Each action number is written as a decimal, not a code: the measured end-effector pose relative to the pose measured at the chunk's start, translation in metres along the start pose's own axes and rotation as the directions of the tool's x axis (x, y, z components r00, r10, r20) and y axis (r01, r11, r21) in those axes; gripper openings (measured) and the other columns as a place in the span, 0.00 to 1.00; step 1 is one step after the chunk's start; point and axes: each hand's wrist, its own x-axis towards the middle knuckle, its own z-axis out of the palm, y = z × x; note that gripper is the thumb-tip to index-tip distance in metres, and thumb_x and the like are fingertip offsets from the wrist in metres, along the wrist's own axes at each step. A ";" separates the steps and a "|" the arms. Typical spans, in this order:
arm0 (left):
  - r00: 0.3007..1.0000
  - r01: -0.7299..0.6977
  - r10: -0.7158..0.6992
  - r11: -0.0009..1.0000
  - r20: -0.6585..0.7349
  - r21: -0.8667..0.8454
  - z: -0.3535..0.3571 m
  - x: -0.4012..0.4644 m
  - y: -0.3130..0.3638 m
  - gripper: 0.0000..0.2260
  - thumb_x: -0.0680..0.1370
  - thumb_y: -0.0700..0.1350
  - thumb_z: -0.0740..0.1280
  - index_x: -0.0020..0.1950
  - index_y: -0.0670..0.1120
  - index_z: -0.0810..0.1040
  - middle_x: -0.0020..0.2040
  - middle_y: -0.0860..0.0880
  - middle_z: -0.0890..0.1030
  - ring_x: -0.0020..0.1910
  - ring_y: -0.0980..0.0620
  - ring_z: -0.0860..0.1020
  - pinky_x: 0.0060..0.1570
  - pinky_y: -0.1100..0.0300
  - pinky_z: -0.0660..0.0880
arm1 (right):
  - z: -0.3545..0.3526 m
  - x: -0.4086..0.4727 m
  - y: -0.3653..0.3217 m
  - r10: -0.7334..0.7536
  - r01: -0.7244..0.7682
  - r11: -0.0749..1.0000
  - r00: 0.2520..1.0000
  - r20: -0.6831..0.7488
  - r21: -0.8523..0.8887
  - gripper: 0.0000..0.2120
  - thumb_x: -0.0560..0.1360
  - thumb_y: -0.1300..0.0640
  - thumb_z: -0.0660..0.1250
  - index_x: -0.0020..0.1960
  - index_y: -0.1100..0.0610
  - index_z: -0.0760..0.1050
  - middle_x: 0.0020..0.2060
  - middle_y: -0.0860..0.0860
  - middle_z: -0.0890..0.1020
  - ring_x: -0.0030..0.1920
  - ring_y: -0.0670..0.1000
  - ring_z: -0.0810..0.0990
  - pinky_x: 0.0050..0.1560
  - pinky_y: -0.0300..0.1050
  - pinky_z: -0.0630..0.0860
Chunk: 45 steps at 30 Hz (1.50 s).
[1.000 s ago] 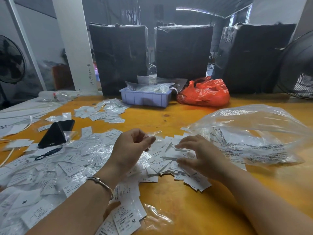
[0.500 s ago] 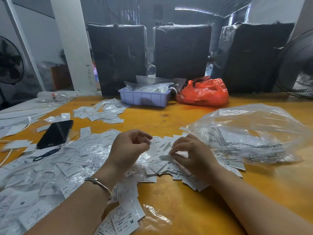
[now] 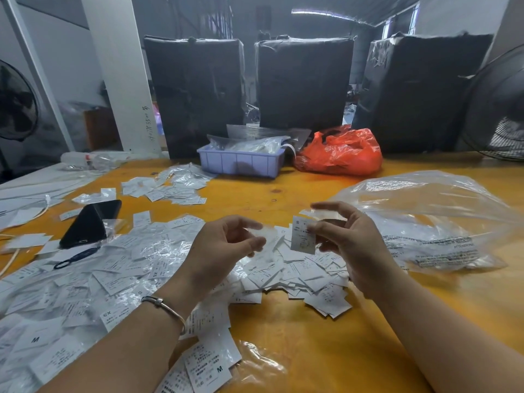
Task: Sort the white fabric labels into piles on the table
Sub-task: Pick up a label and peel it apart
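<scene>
Head camera looks down on the right hand (image 3: 354, 239), raised above the desk (image 3: 283, 336) and pinching one white fabric label (image 3: 302, 235) marked S between thumb and fingers, with what looks like a clear sleeve blurred above it. Just beside it the left hand (image 3: 224, 248) is lifted too, fingers curled; something pale and thin seems to sit at its fingertips, but blur makes it impossible to say whether it holds anything. Below both hands lies the loose heap of labels (image 3: 297, 279), which runs on into a wider spread of labels (image 3: 71, 293) to the left, some in glossy wrappers. A smaller pile (image 3: 167, 185) lies farther back, and a clear plastic bag (image 3: 425, 222) with printed text rests to the right.

To do this step well, the size letter probably needs reading before the label goes down, and it should land squarely on its matching pile so piles stay apart.

Which pile belongs to which size cannot be told; most print is too small to read. A black phone (image 3: 90, 222) lies over part of the spread, and the lower left labels are cut off by the frame edge.
</scene>
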 end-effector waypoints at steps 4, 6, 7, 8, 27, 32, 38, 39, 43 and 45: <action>0.999 -0.034 0.035 0.997 0.017 -0.065 0.000 -0.001 0.003 0.11 0.67 0.41 0.77 0.46 0.40 0.81 0.36 0.44 0.85 0.34 0.54 0.81 0.36 0.66 0.77 | 0.008 -0.005 -0.004 -0.204 0.207 0.897 0.978 0.050 -0.390 0.16 0.74 0.71 0.62 0.47 0.55 0.84 0.39 0.52 0.83 0.38 0.46 0.78 0.36 0.33 0.73; 0.996 -0.067 0.071 0.995 0.058 -0.077 0.000 -0.002 0.005 0.12 0.65 0.43 0.76 0.44 0.38 0.81 0.37 0.43 0.85 0.35 0.52 0.82 0.36 0.65 0.77 | 0.015 -0.009 -0.008 -0.169 0.229 0.875 0.970 0.175 -0.426 0.09 0.75 0.65 0.65 0.46 0.56 0.84 0.39 0.49 0.83 0.39 0.43 0.79 0.39 0.33 0.74; 0.992 -0.083 0.089 0.994 0.084 -0.077 0.001 -0.003 0.006 0.12 0.65 0.42 0.76 0.44 0.37 0.81 0.37 0.42 0.84 0.35 0.51 0.82 0.36 0.65 0.77 | 0.018 -0.011 -0.009 -0.141 0.235 0.873 0.960 0.241 -0.427 0.06 0.74 0.58 0.69 0.47 0.56 0.84 0.39 0.49 0.83 0.40 0.44 0.79 0.41 0.37 0.75; 0.988 -0.096 0.104 0.992 0.111 -0.078 0.002 -0.004 0.006 0.12 0.66 0.41 0.76 0.44 0.36 0.81 0.37 0.42 0.84 0.36 0.51 0.83 0.36 0.64 0.77 | 0.021 -0.013 -0.009 -0.133 0.251 0.864 0.950 0.282 -0.437 0.10 0.72 0.50 0.71 0.46 0.56 0.85 0.39 0.51 0.83 0.40 0.47 0.80 0.41 0.41 0.75; 0.962 -0.086 0.075 0.996 0.262 0.032 0.003 -0.006 0.012 0.03 0.76 0.34 0.69 0.47 0.37 0.82 0.33 0.44 0.80 0.33 0.55 0.77 0.35 0.66 0.74 | 0.018 -0.019 -0.016 -0.001 0.120 0.919 0.954 0.300 -0.376 0.12 0.66 0.48 0.76 0.39 0.58 0.84 0.32 0.57 0.83 0.32 0.46 0.76 0.33 0.37 0.69; 0.990 -0.066 0.072 0.996 0.123 -0.052 0.000 -0.004 0.012 0.07 0.76 0.44 0.67 0.53 0.45 0.81 0.36 0.49 0.82 0.36 0.57 0.78 0.37 0.66 0.76 | 0.017 -0.014 -0.009 0.038 -0.006 0.973 0.990 0.138 -0.229 0.01 0.67 0.61 0.75 0.37 0.58 0.85 0.33 0.55 0.84 0.33 0.46 0.79 0.35 0.35 0.73; 0.985 -0.057 0.066 0.997 0.162 -0.060 0.004 -0.006 0.011 0.13 0.68 0.51 0.74 0.51 0.51 0.83 0.45 0.49 0.86 0.47 0.54 0.83 0.46 0.64 0.79 | 0.023 -0.014 -0.005 0.191 -0.223 0.935 0.972 0.136 0.277 0.12 0.60 0.58 0.75 0.41 0.63 0.84 0.40 0.57 0.85 0.39 0.50 0.83 0.37 0.38 0.78; 0.990 -0.078 0.086 0.994 0.114 -0.071 0.004 -0.006 0.011 0.11 0.68 0.49 0.74 0.49 0.49 0.84 0.44 0.49 0.86 0.45 0.54 0.83 0.45 0.65 0.78 | 0.024 -0.015 -0.004 0.187 -0.218 0.945 0.972 0.142 0.244 0.12 0.60 0.57 0.75 0.41 0.63 0.84 0.40 0.57 0.85 0.40 0.51 0.82 0.38 0.39 0.78; 0.992 -0.126 0.128 0.988 0.008 -0.093 0.000 -0.004 0.012 0.08 0.69 0.47 0.73 0.43 0.45 0.85 0.40 0.46 0.85 0.38 0.55 0.81 0.38 0.70 0.75 | 0.027 -0.019 -0.003 0.128 -0.129 0.992 0.980 0.151 -0.006 0.14 0.58 0.51 0.76 0.40 0.58 0.85 0.40 0.58 0.85 0.42 0.53 0.81 0.46 0.46 0.73; 0.992 -0.101 0.105 0.993 0.069 -0.059 -0.002 -0.004 0.011 0.04 0.72 0.44 0.74 0.41 0.44 0.83 0.37 0.46 0.83 0.37 0.56 0.79 0.37 0.69 0.74 | 0.026 -0.019 -0.004 0.106 -0.099 0.994 0.980 0.168 -0.048 0.18 0.57 0.46 0.76 0.40 0.58 0.85 0.40 0.59 0.85 0.42 0.53 0.80 0.46 0.46 0.72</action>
